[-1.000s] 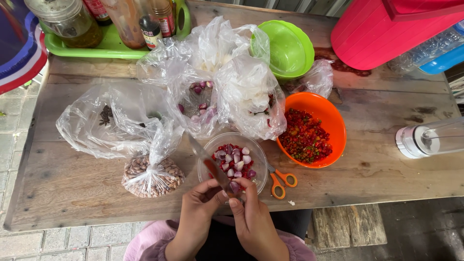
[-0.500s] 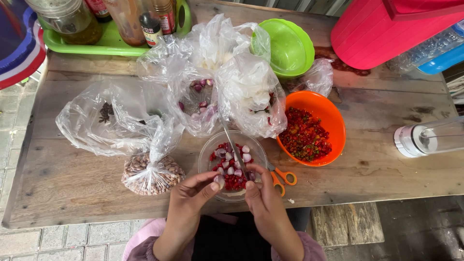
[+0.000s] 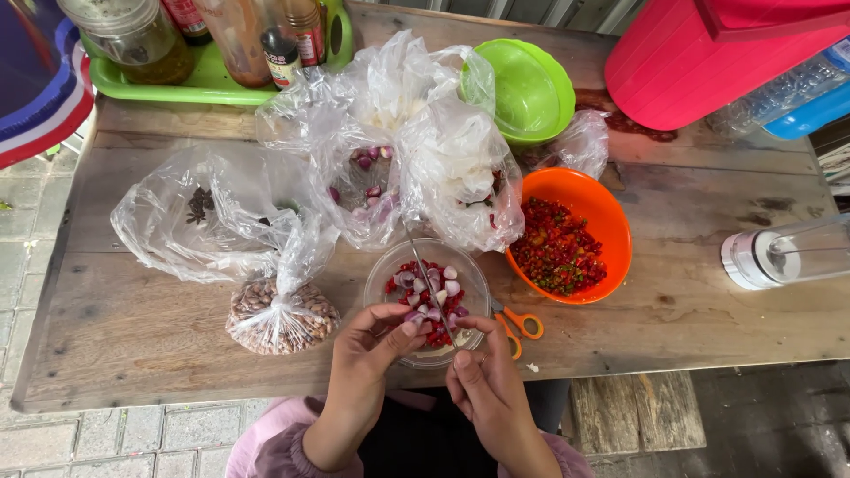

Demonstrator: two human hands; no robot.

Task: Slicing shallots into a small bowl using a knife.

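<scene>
My right hand (image 3: 489, 389) grips a thin knife (image 3: 427, 279) whose blade points away from me across a clear glass bowl (image 3: 379, 285). The bowl holds chopped red chilli and pale purple shallot pieces. My left hand (image 3: 365, 356) is at the bowl's near rim, its fingertips pinched on a small shallot piece right against the blade. Both hands meet over the near edge of the bowl, at the front of the wooden table (image 3: 142, 327).
Orange-handled scissors (image 3: 521, 324) lie just right of the bowl. An orange bowl of chopped chilli (image 3: 613, 221), a green bowl (image 3: 531, 88), clear plastic bags of shallots (image 3: 367, 186), a tied bag of peanuts (image 3: 283, 317), a green tray of jars (image 3: 199, 81) and a blender jar (image 3: 784, 252) surround them.
My hands have risen from below the table edge to the bowl's near rim. The knife has swung from a leftward slant to pointing straight away over the bowl.
</scene>
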